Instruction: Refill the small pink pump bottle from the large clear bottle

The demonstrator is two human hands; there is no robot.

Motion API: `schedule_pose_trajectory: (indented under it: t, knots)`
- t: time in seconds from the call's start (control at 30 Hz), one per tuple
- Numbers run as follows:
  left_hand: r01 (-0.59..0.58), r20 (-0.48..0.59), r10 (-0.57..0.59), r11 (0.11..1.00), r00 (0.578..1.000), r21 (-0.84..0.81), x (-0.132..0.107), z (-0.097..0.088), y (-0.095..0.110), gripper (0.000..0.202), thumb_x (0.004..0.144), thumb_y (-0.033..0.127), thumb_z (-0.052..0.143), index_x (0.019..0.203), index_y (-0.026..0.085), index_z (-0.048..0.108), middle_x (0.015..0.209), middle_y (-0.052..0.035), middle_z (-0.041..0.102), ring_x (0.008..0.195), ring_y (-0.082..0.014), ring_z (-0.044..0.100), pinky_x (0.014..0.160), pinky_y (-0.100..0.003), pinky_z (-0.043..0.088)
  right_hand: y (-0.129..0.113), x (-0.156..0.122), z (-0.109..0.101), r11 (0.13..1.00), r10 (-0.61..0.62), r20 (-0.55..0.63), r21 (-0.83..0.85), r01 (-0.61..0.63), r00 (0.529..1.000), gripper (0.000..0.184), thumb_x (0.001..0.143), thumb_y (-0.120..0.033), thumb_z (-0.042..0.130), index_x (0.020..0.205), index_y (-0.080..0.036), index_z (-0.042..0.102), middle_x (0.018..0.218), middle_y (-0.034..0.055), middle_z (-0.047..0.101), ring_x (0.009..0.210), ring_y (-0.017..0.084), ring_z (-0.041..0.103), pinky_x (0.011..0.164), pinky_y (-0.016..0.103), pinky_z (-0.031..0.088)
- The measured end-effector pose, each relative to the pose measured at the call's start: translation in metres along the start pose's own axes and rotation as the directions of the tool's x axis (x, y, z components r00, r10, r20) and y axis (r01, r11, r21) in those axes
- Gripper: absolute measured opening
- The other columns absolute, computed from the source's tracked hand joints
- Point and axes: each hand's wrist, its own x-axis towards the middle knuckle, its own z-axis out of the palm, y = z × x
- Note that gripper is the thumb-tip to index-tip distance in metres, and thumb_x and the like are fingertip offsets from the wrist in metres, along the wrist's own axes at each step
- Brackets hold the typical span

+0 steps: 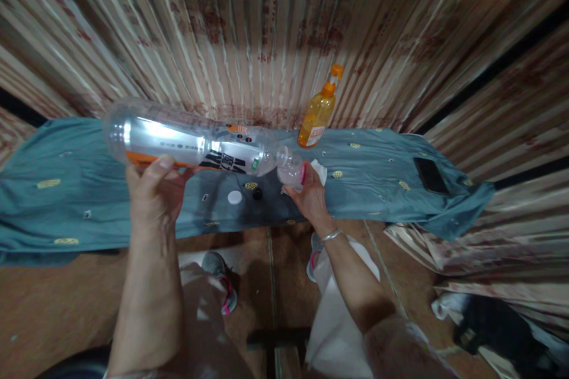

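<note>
My left hand [153, 186] grips a large clear plastic bottle [191, 142] with a silver, orange and black label, tipped on its side with the neck pointing right. The bottle's mouth meets a small clear cup [291, 173] with a pink rim, which my right hand [311, 195] holds from below over the table. A silver bangle circles my right wrist. A white cap [235, 196] and a black cap [257, 193] lie on the cloth just under the bottle.
A teal patterned cloth [66, 189] covers the long table. An orange pump bottle [317, 112] stands at the back, a white tissue [320, 170] beside my right hand, a black phone [430, 175] at the right. Striped curtains [249, 29] hang behind. My shoes show on the brown floor.
</note>
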Motion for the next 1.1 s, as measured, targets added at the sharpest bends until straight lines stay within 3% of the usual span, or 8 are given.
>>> schedule_pose_trajectory:
  t: [0.13,0.57,1.1]
  knots:
    - [0.0,0.001,0.0,1.0,1.0,-0.008,0.0,-0.0008,-0.0009,0.035,0.047,0.02,0.076,0.081,0.023,0.068,0.072,0.0023,0.068,0.062,-0.0156,0.064,0.053,-0.028,0.057,0.0008,-0.0002,0.0005,1.0,-0.007,-0.003,-0.001,0.007,1.0,0.08,0.074,-0.036,0.07,0.137,-0.006,0.031,0.132,0.0229,0.051,0.124,0.032,0.05,0.103,0.048,0.045]
    - [-0.016,0.011,0.017,0.999,1.0,-0.03,0.0026,-0.0024,-0.002,0.056,0.048,0.017,0.075,0.102,0.026,0.066,0.073,0.0013,0.069,0.063,-0.0177,0.065,0.051,-0.029,0.057,0.0018,-0.0002,0.0007,1.0,-0.019,0.009,0.002,0.019,1.0,0.081,0.074,-0.036,0.07,0.139,-0.008,0.029,0.133,0.0219,0.051,0.124,0.032,0.049,0.104,0.05,0.044]
    - [-0.016,-0.009,0.016,1.0,1.0,-0.022,0.0026,-0.0014,-0.0015,0.052,0.045,0.017,0.075,0.096,0.025,0.068,0.071,0.0024,0.069,0.062,-0.0176,0.064,0.05,-0.03,0.057,0.001,-0.0007,-0.0023,1.0,-0.026,0.045,0.004,0.026,0.999,0.088,0.072,-0.039,0.073,0.14,-0.009,0.026,0.136,0.022,0.048,0.127,0.033,0.047,0.106,0.05,0.042]
